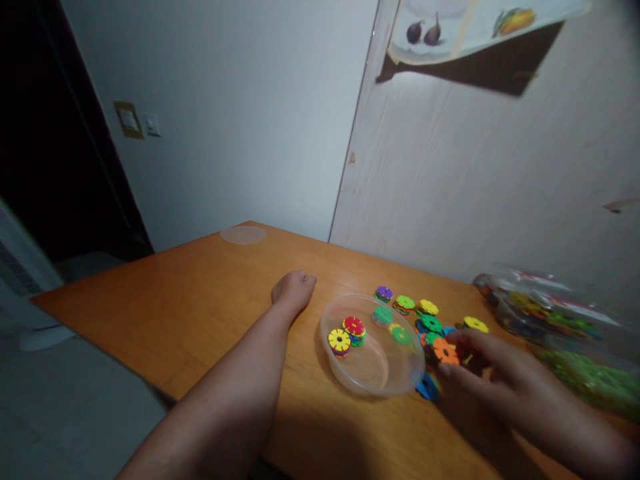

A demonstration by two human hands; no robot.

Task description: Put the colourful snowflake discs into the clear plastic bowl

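Observation:
My right hand (493,370) pinches an orange notched plastic disc (445,351) between thumb and fingers, just right of a clear round bowl (383,380). Inside the bowl, near its left wall, lie small stacks of discs, topped by a red disc (354,326) and a yellow disc (339,341). Behind and right of the bowl are more stacked discs, including a purple disc (384,293) and a dark green disc (430,324). A blue disc (427,387) lies under the right hand's side of the rim. My left hand (294,290) rests closed as a fist on the table, left of the bowl.
A wooden table (210,300) meets the wall at the back. A clear round lid (243,235) lies at its far corner. Bags of colourful pieces (555,313) and a bag of green pieces (595,380) stand along the right side, close to my right forearm.

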